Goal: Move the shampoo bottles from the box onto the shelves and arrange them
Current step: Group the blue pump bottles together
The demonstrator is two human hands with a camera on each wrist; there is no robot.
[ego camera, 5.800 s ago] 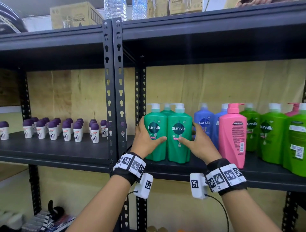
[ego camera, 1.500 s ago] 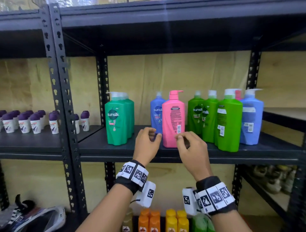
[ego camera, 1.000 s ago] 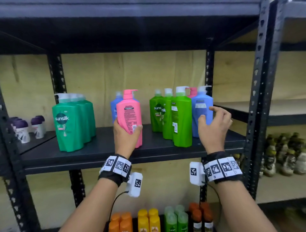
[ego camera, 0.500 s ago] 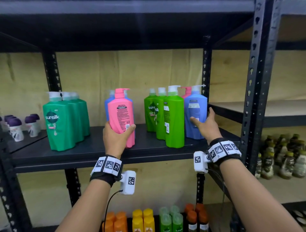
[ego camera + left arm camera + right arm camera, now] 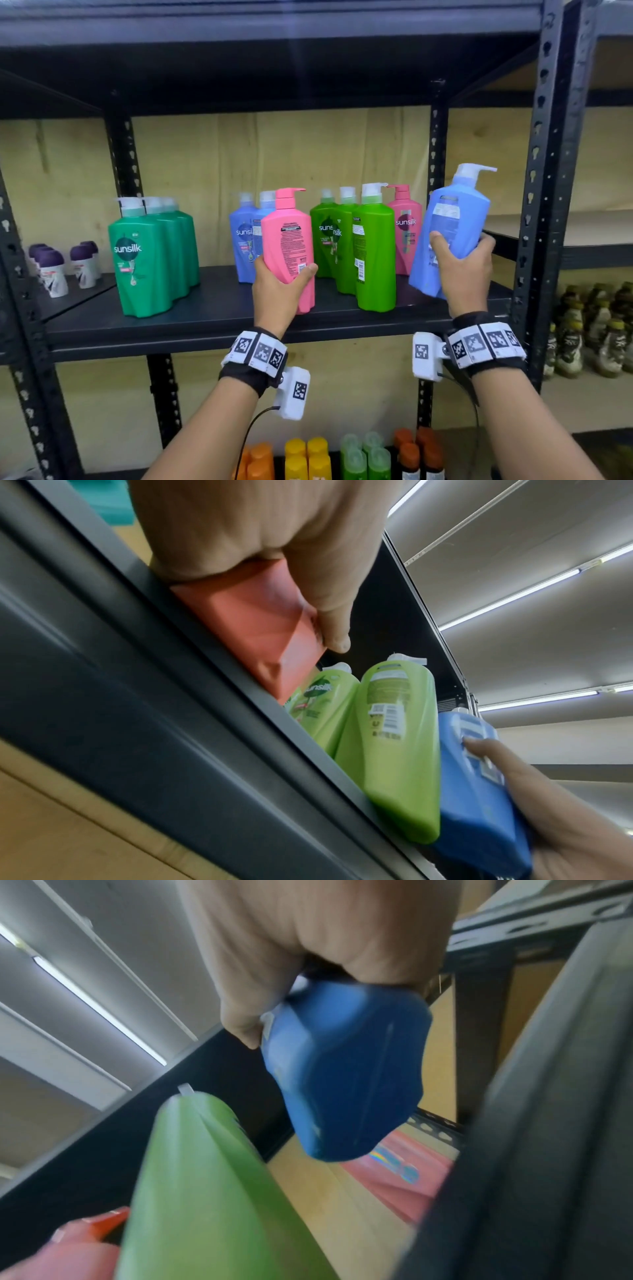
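- The black metal shelf (image 5: pixel 191 325) carries all the standing shampoo bottles along its middle board.
- Three dark green bottles (image 5: pixel 144 260) stand in a tight row at its left end, front label facing out.
- Three light green bottles (image 5: pixel 375 253) stand right of centre, one behind another; the front one shows its back label.
- The light blue bottle (image 5: pixel 455 222) is off the board at the right end, tilted with its pump leaning right, base just above the shelf edge.
- The pink bottle (image 5: pixel 289 246) stands near the front edge at centre, back label outward, just ahead of two blue bottles (image 5: pixel 245 236).
- A second pink bottle (image 5: pixel 406 229) stands at the back, behind the light green row.
- The right hand (image 5: pixel 462 270) grips the light blue bottle low on its body, thumb across the label, fingers curled behind.
- The left hand (image 5: pixel 279 291) wraps the pink bottle's lower half, thumb on its front.
- Small purple-capped roll-ons (image 5: pixel 54 270) sit on the neighbouring shelf at far left.
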